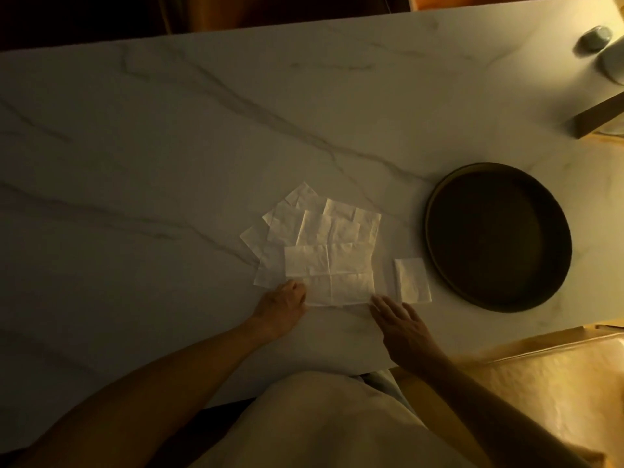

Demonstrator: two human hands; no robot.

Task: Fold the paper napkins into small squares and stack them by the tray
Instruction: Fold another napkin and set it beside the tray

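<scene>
Dim marble surface (169, 130) carries the top unfolded napkin (329, 271), long axis left to right, directly ahead of me; my left hand (282, 298) pinches its near-left corner, my right hand (401, 320) hovers open by its near-right corner, one folded square (412, 280) beside the tray (435, 231).

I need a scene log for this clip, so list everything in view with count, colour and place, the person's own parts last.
table: one, white marble with grey veins, fills the view
unfolded napkins: a loose overlapping pile, count unclear, white, table centre
folded napkin: one, white, between pile and tray
tray: one, round, dark, right of the napkins
grey rounded object: one, far right corner, unclear what it is
left hand: one, at the top napkin's near left corner
right hand: one, open, flat, by the near right corner
</scene>
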